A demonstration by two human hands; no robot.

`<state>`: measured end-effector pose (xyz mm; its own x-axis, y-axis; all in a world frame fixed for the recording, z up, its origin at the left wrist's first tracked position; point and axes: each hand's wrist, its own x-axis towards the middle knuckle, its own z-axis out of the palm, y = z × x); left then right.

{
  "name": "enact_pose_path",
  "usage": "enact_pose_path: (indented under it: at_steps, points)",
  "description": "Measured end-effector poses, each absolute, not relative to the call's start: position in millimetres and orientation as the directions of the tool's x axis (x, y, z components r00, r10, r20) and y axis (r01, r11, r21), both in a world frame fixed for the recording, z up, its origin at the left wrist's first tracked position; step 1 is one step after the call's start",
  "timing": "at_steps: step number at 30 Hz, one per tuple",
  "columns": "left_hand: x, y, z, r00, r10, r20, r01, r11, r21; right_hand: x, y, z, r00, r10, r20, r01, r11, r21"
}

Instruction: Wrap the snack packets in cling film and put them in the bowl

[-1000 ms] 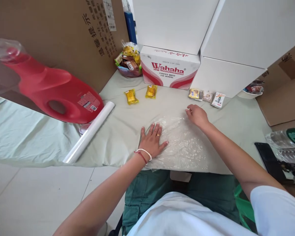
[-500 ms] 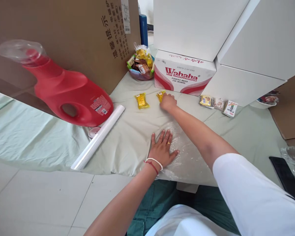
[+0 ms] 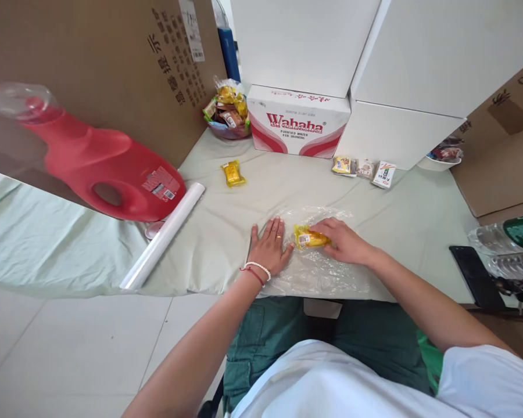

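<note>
My left hand (image 3: 269,248) lies flat with fingers spread on the left side of a sheet of clear plastic film (image 3: 314,281) on the cloth. In my right hand (image 3: 345,241) is a yellow wrapped snack (image 3: 307,237), gripped at its right end over the film; its white label faces up. A second yellow wrapped snack (image 3: 233,173) lies farther back on the cloth, apart from both hands. To the left, a white roll of film (image 3: 165,235) rests at a slant near the table's front edge.
A large red jug (image 3: 113,168) stands left, before a brown carton (image 3: 91,58). At the back are a snack bowl (image 3: 229,129), a Wahaha box (image 3: 298,125) and several small packets (image 3: 365,168). A black phone (image 3: 475,276) and plastic bottles (image 3: 505,238) are at right.
My right hand has brought one yellow snack from the back of the table toward me, over the film. My left hand stays flat on the film. The view has shifted to the right.
</note>
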<state>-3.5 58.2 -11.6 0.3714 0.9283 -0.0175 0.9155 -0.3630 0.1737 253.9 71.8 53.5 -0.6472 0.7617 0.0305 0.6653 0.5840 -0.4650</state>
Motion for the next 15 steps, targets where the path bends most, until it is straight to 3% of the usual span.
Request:
enact_pose_path:
  at_steps: [3,5,9,15]
  points:
    - [-2,60,-13,0.359,0.933,-0.019,0.924,-0.352,0.153,254,60,30,-0.606,0.795,-0.025,0.748,0.559,-0.357]
    - [-2,61,-14,0.343,0.939,-0.017,0.929,-0.336,0.156,257,52,27,-0.588,0.808,0.012,0.762,0.559,-0.327]
    - [-4,63,-14,0.339,0.941,0.017,0.916,-0.334,0.224,274,15,37,-0.592,0.781,0.2,0.672,0.615,-0.413]
    - [-26,54,-11,0.39,0.877,0.281,0.852,-0.459,0.252,304,-48,5,-0.558,0.787,0.264,0.673,0.615,-0.411]
